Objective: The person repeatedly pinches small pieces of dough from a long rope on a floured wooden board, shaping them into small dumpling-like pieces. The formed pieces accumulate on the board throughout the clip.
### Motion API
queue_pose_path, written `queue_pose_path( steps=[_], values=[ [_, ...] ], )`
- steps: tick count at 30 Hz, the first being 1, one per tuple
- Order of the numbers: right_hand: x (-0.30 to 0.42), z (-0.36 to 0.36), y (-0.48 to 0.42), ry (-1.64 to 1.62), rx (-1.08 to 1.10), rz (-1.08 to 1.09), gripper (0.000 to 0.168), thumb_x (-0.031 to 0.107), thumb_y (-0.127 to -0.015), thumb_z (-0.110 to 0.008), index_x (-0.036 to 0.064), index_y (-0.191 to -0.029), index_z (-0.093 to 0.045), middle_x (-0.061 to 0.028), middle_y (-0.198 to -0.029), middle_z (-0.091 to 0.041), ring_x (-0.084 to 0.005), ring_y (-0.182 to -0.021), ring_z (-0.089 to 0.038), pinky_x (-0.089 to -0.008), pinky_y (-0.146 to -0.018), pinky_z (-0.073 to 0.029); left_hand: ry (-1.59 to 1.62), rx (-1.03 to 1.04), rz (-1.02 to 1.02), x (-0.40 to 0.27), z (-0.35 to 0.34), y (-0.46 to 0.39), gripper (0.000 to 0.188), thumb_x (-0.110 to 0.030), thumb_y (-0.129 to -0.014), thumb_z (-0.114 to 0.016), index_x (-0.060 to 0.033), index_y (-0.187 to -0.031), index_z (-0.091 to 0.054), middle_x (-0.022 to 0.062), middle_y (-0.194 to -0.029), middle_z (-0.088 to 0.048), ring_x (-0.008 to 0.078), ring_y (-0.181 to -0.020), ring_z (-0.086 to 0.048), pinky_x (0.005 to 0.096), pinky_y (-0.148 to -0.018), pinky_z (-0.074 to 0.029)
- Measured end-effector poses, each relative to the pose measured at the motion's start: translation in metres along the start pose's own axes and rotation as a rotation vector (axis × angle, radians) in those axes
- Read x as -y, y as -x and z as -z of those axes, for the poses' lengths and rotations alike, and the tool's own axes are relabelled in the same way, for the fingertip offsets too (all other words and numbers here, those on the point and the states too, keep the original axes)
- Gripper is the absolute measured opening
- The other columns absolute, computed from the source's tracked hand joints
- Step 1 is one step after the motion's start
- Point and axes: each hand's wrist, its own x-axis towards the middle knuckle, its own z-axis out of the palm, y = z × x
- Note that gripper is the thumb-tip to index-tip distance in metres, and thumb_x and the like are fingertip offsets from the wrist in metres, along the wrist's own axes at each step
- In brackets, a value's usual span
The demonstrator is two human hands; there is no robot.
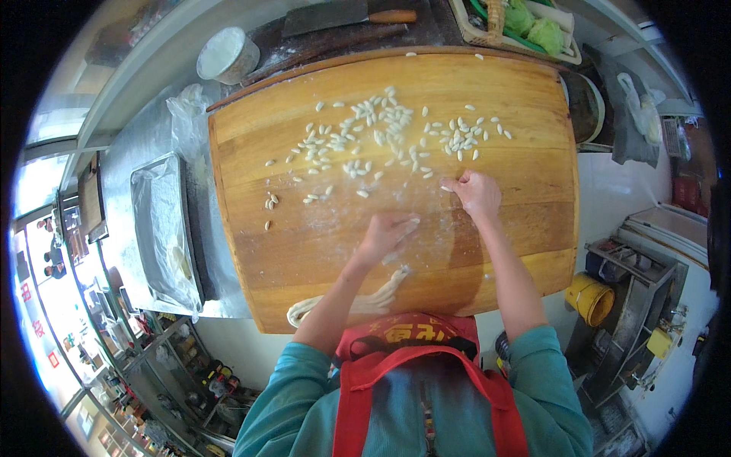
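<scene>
My right hand (480,193) is over the middle right of a floured wooden board (531,228), thumb and fingers pinched on a small white dough piece (445,188). Lower and to its left, my left hand (388,235) is curled, blurred by motion, with a bit of pale dough (412,223) at its fingertips. A long dough rope (371,300) lies along the near edge, partly hidden under my left forearm. Many small oval dough pieces (394,120) are scattered over the far half, with a smaller cluster (460,137) to the right.
Behind the board are a tub of white powder (223,56), a cleaver (325,18) and a basket with green vegetables (522,23). On the left metal surface sits a plastic-lined tray (163,228) beside a clear plastic bag (188,114). A yellow bucket (591,298) stands at right.
</scene>
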Motion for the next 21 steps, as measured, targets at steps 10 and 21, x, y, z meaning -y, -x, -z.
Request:
queue_pose_path(
  steps=[10, 21],
  values=[
    [0.007, -0.005, 0.005, -0.650, 0.217, -0.234, 0.039, 0.036, -0.085, -0.060, -0.002, -0.078, -0.067, -0.0119, -0.062, -0.064, -0.0228, -0.061, -0.062, -0.0373, -0.058, -0.048, -0.136, -0.117, -0.182, 0.013, -0.005, 0.009, 0.025, -0.002, -0.087, -0.057, 0.0020, -0.110, -0.064, -0.0004, -0.074, -0.061, 0.0061, -0.059, -0.051, 0.0211, -0.054, -0.044],
    [0.040, -0.022, 0.075, -0.910, 0.553, -0.103, 0.020, 0.019, -0.084, -0.065, 0.000, -0.077, -0.067, -0.0025, -0.061, -0.058, -0.0089, -0.052, -0.051, -0.0246, -0.048, -0.038, -0.209, -0.263, -0.287, 0.005, -0.009, 0.019, 0.019, -0.002, -0.084, -0.059, 0.0030, -0.101, -0.067, 0.0012, -0.071, -0.062, 0.0061, -0.060, -0.053, 0.0216, -0.053, -0.044]
  ],
)
